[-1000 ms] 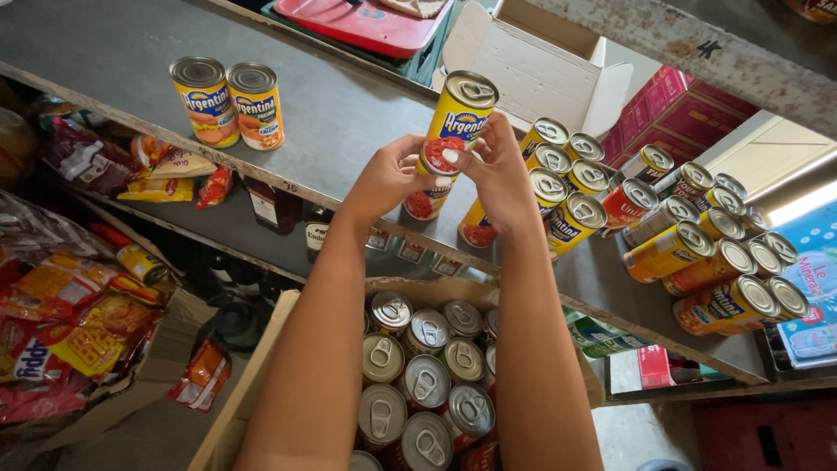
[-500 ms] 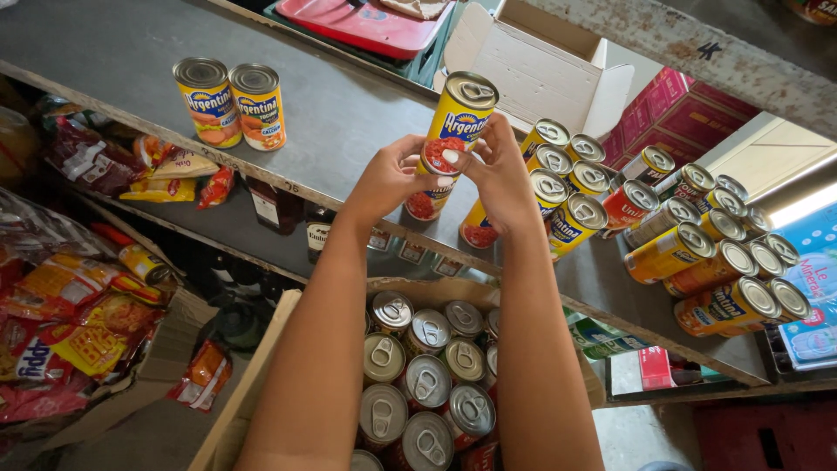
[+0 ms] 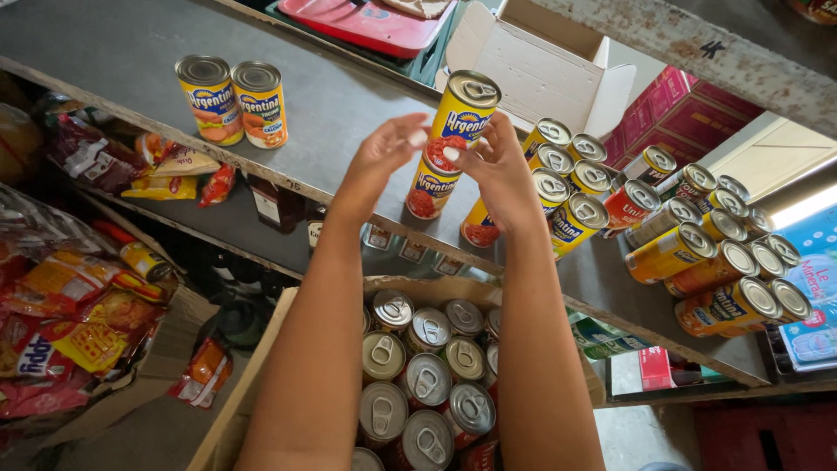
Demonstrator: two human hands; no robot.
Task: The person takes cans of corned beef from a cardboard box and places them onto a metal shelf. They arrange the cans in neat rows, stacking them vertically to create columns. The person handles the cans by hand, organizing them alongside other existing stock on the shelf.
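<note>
Between both hands (image 3: 436,161), stacked yellow cans (image 3: 449,144)

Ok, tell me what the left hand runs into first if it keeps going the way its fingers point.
The left hand points right, toward the upper stacked can on the grey shelf. It would probably meet that can first; the fingertips look just short of it, though depth is hard to judge.

Even daylight, sharp centre, wide-angle bending at the edges, glare far right.
</note>
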